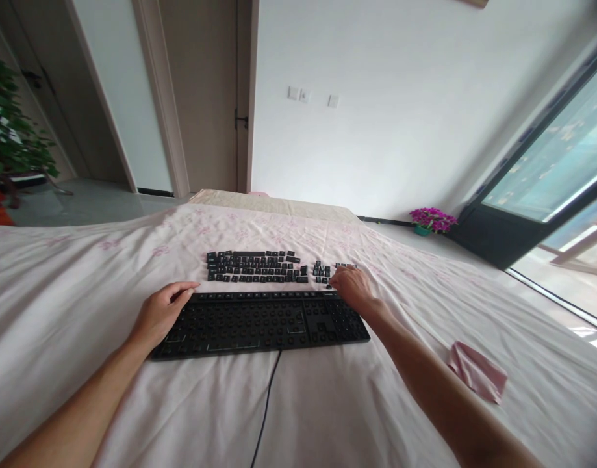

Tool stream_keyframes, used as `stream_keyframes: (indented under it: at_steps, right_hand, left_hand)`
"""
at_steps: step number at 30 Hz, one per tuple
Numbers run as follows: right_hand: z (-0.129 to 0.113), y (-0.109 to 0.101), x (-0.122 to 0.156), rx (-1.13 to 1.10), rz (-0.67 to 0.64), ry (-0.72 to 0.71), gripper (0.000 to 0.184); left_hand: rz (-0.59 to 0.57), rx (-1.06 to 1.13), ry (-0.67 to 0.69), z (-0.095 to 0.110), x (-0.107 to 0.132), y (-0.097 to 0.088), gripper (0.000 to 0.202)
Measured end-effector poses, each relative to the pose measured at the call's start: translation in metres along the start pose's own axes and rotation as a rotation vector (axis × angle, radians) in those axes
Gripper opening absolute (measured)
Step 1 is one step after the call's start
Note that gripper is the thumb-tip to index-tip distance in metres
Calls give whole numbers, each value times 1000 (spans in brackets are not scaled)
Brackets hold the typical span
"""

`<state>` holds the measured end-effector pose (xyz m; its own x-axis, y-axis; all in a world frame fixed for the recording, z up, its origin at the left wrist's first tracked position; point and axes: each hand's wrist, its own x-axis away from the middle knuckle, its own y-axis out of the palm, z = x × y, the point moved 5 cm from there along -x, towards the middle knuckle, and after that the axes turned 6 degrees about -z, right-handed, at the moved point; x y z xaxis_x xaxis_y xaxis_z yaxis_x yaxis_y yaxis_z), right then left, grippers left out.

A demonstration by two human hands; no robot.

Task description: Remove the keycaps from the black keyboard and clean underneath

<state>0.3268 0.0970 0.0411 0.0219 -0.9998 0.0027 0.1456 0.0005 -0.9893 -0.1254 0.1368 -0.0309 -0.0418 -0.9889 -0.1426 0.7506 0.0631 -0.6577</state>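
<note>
A black keyboard base (259, 323) with its keycaps taken off lies on a pale pink floral sheet (327, 403). Just beyond it, several black keycaps (256, 266) are laid out in rows on the sheet. My left hand (160, 313) rests at the keyboard's left far corner, fingers curled loosely against its edge. My right hand (353, 288) sits at the right far corner, fingers bent down among the rightmost keycaps; whether it pinches one is hidden. A black cable (267, 406) runs from the keyboard toward me.
A folded pink cloth (477, 371) lies on the sheet to the right. Beyond the sheet are a potted pink flower (431, 220) by a glass sliding door (556, 175), a green plant (10, 136) at far left, and doors behind.
</note>
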Motion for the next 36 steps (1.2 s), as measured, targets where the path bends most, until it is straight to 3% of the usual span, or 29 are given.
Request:
stream_keyframes:
  at_steps: [7, 21, 23, 29, 32, 36]
  right_hand:
    - [-2, 7, -11, 77, -29, -19, 18]
    - [-1, 5, -11, 8, -16, -7, 16]
    - [4, 4, -9, -142, 11, 24, 17]
    - [7, 12, 1, -1160, -36, 135, 39]
    - [-1, 14, 6, -1330, -96, 143, 43]
    - [-6, 16, 9, -1295, -91, 126, 41]
  left_hand:
    - [0, 20, -8, 4, 2, 0, 36]
    - [-9, 29, -2, 0, 0, 0, 38]
    - [-9, 30, 7, 0, 0, 0, 39]
    - [-12, 36, -1, 1, 0, 0, 40]
    - [-19, 42, -7, 3, 2, 0, 39]
    - [-24, 38, -18, 5, 3, 0, 38]
